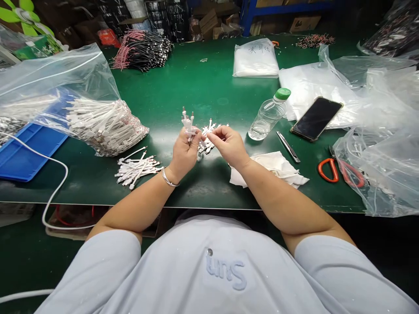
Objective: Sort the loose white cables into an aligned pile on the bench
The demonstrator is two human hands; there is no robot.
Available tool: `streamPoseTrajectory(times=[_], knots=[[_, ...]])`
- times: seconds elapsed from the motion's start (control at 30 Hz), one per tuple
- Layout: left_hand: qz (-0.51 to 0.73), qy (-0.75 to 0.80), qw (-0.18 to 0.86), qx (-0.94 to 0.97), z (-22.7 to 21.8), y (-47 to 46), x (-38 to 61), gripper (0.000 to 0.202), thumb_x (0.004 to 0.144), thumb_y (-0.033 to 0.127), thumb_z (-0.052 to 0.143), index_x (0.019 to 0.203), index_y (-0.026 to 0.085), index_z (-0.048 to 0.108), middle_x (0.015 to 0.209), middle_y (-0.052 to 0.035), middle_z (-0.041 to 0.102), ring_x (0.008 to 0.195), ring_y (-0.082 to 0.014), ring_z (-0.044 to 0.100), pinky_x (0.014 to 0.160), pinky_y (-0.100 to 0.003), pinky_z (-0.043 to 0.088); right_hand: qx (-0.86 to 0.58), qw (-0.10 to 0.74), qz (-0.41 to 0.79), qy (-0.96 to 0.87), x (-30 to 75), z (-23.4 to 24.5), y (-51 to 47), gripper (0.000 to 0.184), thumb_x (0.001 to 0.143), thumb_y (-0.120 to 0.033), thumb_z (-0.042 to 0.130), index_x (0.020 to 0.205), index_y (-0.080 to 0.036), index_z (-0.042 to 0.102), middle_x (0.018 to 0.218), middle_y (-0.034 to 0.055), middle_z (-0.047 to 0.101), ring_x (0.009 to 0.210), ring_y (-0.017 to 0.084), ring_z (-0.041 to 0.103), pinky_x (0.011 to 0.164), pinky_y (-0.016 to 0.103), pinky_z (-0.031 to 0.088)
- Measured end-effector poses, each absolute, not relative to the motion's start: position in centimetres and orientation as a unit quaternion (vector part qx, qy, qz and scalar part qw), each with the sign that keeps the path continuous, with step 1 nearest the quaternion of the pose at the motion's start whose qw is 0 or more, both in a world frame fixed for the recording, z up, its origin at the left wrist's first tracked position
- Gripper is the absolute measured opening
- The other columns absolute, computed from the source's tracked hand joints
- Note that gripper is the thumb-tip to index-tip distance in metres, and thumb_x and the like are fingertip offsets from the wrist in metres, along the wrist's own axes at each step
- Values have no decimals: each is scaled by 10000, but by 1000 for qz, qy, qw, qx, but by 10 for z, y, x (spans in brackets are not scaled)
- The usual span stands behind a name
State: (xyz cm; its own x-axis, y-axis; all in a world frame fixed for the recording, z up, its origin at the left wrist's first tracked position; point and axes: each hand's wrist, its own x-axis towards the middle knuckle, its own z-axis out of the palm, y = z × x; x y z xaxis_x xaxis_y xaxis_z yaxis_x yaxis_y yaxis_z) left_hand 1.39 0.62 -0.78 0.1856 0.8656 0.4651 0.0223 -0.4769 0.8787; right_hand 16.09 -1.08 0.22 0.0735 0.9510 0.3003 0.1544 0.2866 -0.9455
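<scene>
My left hand [185, 152] is closed round a small bunch of short white cables [187, 123], their ends sticking up above the fingers. Close beside it, my right hand [231, 146] pinches at the tip of a cable near the left thumb; the fingertips hide most of what they grip. Behind the hands lies a loose pile of white cables [209, 131], partly covered by them. Another pile of short white cables [137, 169] rests on the green table to the left of my left wrist.
At left, a clear bag of white cables [104, 126] overlaps a blue tray [29, 152]. To the right are a water bottle [266, 117], a white cloth [271, 168], a utility knife [288, 147], a phone [317, 117], orange-handled scissors [328, 170] and plastic bags [382, 174].
</scene>
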Motion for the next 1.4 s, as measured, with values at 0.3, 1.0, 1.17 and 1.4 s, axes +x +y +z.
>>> streamPoseTrajectory(times=[0.3,1.0,1.17,1.4], knots=[[560,373,398,624,-25,1,22,410,757,556,685,888,194,546,745,25,590,671,-100,577,680,-250,500,-377,357,486,-703,168,-9,-10,596,662,-162,693,1240,-172,545,1198,95,616,1113,241,573,921,407,493],[494,383,490,608,-11,-9,26,425,691,557,739,786,178,570,650,35,597,602,-89,564,623,-235,484,-364,388,500,-683,162,-11,-11,622,625,-131,712,1229,-201,580,1008,14,666,907,172,618,789,274,514],[507,331,470,642,1,-20,24,373,810,553,633,803,185,573,630,20,614,595,-100,588,615,-243,488,-367,373,521,-674,162,-8,-14,499,595,-151,749,1077,-203,632,832,-26,650,839,181,619,779,310,525],[497,314,416,694,6,-30,19,272,862,457,608,845,187,632,757,-26,667,709,-140,625,729,-293,505,-349,364,641,-579,150,-6,-22,283,580,-124,692,851,-176,627,742,-32,626,749,164,602,671,282,510]])
